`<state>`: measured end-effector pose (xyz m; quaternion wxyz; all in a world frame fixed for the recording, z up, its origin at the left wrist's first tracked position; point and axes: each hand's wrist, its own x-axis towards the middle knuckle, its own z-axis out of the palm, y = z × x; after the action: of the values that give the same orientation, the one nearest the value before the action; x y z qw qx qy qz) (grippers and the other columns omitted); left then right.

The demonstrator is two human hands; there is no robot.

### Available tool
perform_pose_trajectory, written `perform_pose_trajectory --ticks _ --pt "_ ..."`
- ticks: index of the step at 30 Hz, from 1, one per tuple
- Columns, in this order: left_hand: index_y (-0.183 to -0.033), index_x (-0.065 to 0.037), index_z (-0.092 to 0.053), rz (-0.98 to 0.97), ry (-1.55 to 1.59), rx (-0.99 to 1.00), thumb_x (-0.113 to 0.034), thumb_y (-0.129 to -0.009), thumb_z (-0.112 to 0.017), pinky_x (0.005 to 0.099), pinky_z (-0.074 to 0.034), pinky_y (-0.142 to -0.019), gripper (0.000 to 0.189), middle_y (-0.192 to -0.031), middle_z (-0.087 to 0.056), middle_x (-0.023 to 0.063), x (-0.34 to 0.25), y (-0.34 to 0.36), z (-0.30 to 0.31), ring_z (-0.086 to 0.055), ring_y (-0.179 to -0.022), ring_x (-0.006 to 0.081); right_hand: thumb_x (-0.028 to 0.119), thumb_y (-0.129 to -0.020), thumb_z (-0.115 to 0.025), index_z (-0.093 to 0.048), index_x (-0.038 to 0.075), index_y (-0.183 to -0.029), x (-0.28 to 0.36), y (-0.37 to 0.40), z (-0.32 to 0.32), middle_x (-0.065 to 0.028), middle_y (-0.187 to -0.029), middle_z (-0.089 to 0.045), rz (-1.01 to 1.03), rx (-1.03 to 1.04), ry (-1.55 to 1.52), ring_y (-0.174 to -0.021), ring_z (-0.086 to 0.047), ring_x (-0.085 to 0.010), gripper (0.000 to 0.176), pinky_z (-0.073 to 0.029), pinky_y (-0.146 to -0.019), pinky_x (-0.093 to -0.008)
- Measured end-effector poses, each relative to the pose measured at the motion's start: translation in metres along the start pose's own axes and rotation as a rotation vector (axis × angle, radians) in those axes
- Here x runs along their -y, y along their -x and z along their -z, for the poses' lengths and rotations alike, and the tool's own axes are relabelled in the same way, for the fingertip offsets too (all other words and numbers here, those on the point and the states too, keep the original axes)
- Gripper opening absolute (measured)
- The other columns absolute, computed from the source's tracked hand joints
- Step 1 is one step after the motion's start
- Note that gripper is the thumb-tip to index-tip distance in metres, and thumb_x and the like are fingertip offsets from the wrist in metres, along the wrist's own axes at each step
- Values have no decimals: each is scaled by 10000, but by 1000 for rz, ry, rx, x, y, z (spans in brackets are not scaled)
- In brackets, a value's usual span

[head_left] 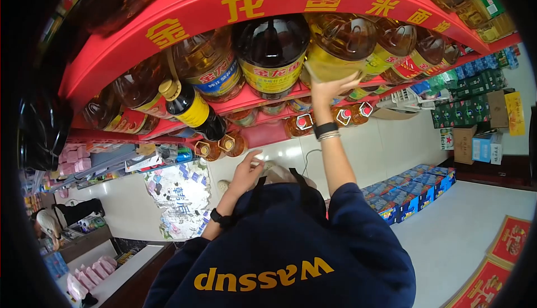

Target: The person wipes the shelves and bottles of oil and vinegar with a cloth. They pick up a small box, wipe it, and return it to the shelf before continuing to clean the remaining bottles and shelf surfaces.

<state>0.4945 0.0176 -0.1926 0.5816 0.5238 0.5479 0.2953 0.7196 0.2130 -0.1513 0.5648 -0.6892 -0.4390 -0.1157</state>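
Observation:
My right hand (334, 88) reaches up to the shelf, holding a pale yellow cloth (330, 68) against the lower front of a large oil bottle (342, 34). Beside it stands a big dark bottle (271, 42) with a yellow label. My left hand (247, 172) hangs lower, in front of my chest, fingers loosely curled and apart, with nothing clearly in it. Near it, a small dark bottle with a gold cap (193, 109) leans at the shelf edge, and small oil bottles (232, 143) stand lower down.
Red shelving (201, 6) with more large bottles spans the top. Blue boxes (408, 190) line the floor at right, with green cases (461, 115) beyond. A worn floor sticker (179, 199) is at left. Another person (50, 221) is at the far left.

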Motion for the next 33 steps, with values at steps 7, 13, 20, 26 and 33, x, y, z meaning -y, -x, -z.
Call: perform_pose_trajectory --ticks 7,13,20,26,33 --pt "-1345 -67 -243 -197 190 129 -135 -851 -542 298 -403 -869 582 -1244 -415 140 -76 -110 -63 -502 -1006 186 292 -572 -806 -14 -99 -1323 -69 87 -24 -350 -1332 -49 -463 275 -82 -1253 -126 -462 1159 -177 -1037 -454" --pt "-1300 -43 -305 -118 158 233 -136 -868 -479 282 -408 -843 475 -1188 -480 131 -76 -139 -78 -532 -986 176 195 -721 -683 -58 -54 -1346 -113 119 -32 -285 -1355 -151 -358 298 -250 -1256 -221 -381 918 -201 -1039 -397" --pt "-1155 -36 -482 176 220 243 -112 -885 -392 247 -455 -742 294 -964 -603 81 -29 -76 -39 -573 -847 131 285 -873 -466 -261 -17 -1301 -135 51 -7 -164 -1323 -309 -667 50 -443 -1182 -348 -268 563 -261 -991 -326" --pt "-1124 -20 -507 193 254 240 -111 -886 -387 243 -463 -731 282 -936 -608 79 -28 -64 -21 -570 -811 122 310 -842 -511 -459 -22 -1140 -117 4 -24 -202 -1178 -435 -673 29 -284 -1102 -406 -319 449 -290 -955 -354" --pt "-1110 -23 -519 185 242 207 -108 -886 -393 226 -461 -715 271 -907 -610 66 -25 -72 -13 -568 -795 105 284 -842 -509 -462 -32 -1163 -130 47 -28 -172 -1082 -528 -721 69 -372 -980 -506 -263 452 -366 -880 -348"
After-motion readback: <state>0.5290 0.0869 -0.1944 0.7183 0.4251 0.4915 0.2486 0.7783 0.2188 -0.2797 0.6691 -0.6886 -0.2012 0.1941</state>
